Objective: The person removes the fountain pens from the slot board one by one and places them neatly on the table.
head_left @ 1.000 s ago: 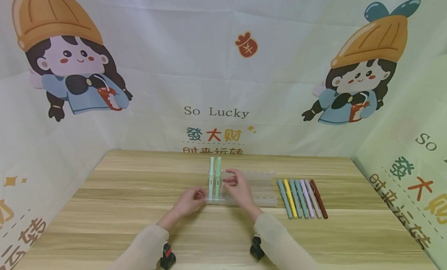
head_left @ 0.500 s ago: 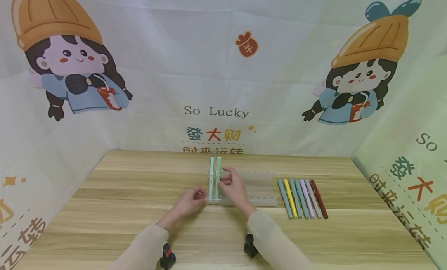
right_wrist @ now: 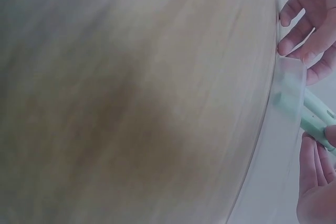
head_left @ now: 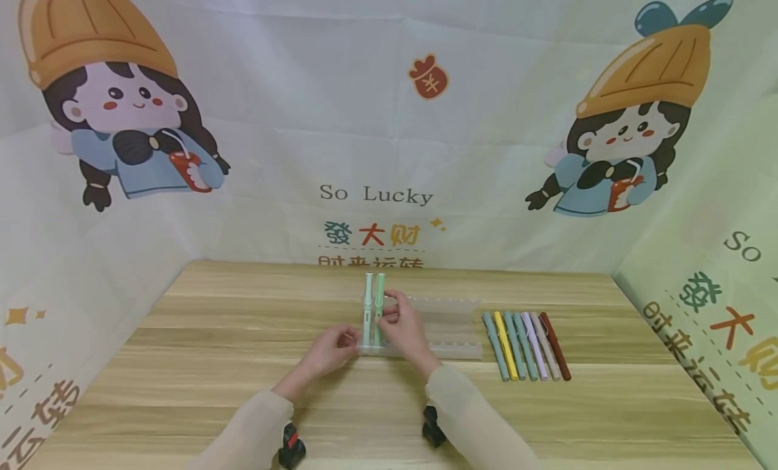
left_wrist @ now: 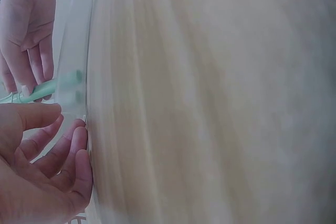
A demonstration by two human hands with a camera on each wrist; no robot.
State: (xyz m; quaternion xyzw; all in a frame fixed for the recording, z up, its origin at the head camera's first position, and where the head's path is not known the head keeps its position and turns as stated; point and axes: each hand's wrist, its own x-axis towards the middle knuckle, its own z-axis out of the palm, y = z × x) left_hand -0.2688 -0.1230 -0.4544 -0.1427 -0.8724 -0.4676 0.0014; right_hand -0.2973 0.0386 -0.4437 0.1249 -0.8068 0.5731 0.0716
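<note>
Two capped pens lie side by side at the left end of a clear pen rack (head_left: 452,350). The outer one is a pale mint pen (head_left: 367,317); beside it is a brighter green pen (head_left: 380,291). My right hand (head_left: 406,328) pinches the green pen along its barrel, thumb on the near side and fingers behind, as the left wrist view also shows. My left hand (head_left: 333,348) holds the rack's front left corner, thumb at the rim and fingers bent against the end. In the right wrist view the lower ends of both pens show behind the rack's front wall (right_wrist: 286,90).
Right of the rack lies a row of several pens: teal, a yellow pen (head_left: 506,345), a lilac pen (head_left: 535,345), a greyish one and a dark red pen (head_left: 556,345). The wooden table (head_left: 243,308) backs onto a printed cloth (head_left: 292,105).
My right hand has moved left from beside the green pen and now pinches it. The left hand, the rack and the row of pens stay in place.
</note>
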